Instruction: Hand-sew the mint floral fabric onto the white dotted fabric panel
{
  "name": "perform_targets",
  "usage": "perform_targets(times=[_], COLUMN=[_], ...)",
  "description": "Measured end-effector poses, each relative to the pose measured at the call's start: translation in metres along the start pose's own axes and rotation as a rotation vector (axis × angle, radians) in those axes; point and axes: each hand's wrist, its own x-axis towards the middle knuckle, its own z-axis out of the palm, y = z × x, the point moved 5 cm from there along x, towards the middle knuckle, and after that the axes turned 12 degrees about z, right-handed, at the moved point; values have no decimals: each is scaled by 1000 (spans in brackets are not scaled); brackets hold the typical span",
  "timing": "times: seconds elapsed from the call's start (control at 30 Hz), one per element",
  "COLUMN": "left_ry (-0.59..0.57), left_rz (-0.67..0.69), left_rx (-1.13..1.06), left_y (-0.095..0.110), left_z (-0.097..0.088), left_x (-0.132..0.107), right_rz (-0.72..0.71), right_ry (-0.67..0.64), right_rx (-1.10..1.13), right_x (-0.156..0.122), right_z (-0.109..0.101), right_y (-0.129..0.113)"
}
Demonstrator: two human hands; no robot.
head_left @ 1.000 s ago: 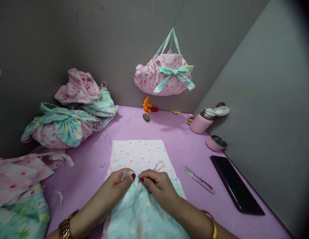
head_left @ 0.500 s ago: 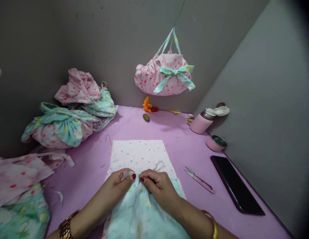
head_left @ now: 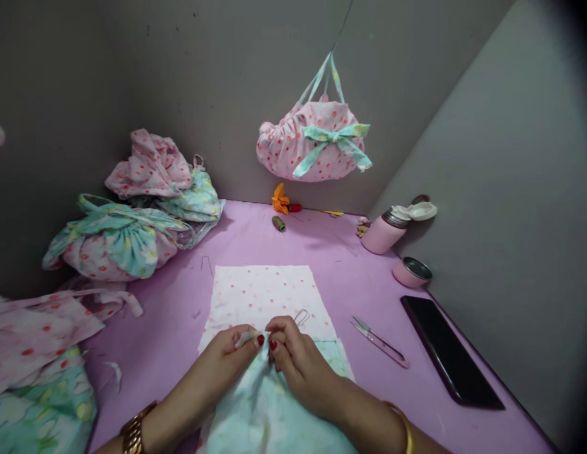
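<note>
A pink dotted fabric piece (head_left: pixel 262 290) lies flat on the purple table (head_left: pixel 180 296), with a mint floral fabric (head_left: pixel 269 410) gathered over its near end. My left hand (head_left: pixel 231 356) pinches a fold of the fabric edge between thumb and fingers. My right hand (head_left: pixel 296 359) is closed in a pinch right beside it, thumbnails almost touching. A loop of thread (head_left: pixel 301 315) shows just beyond my right fingers. What the right fingers grip besides fabric is too small to tell.
Thread snips (head_left: pixel 379 342) and a black phone (head_left: pixel 451 359) lie to the right. A pink flask (head_left: pixel 390 228) and its cup (head_left: pixel 411 272) stand by the right wall. Fabric bags (head_left: pixel 132 221) pile at the left; one bag (head_left: pixel 314 142) hangs at the back.
Both hands have drawn slightly nearer to me and closer together, bunching the mint fabric more. Nothing else has moved.
</note>
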Motion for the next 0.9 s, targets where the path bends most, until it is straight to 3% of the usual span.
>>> perform_targets(times=[0.27,0.47,0.53,0.7,0.8,0.9], left_ry=[20,-2,0,36,40,47], left_rz=[46,97,96,40,25,18], left_rx=[158,217,226,194,158,157], left_y=[-7,-2,-3,-6,-2,0], left_z=[-4,-2,-3,-8,-9,-9], left_x=[2,1,1,0,-1,-1], right_rz=[5,-177,-138,236,321,318], right_ry=[32,194,238,183,265,412], right_rx=[-93,22,207,993,1290,1383], right_x=[2,-2,-1,13,17,14], right_z=[2,-9,-14,-26,-53,-89], right_y=[0,-14,-12,16,32,48])
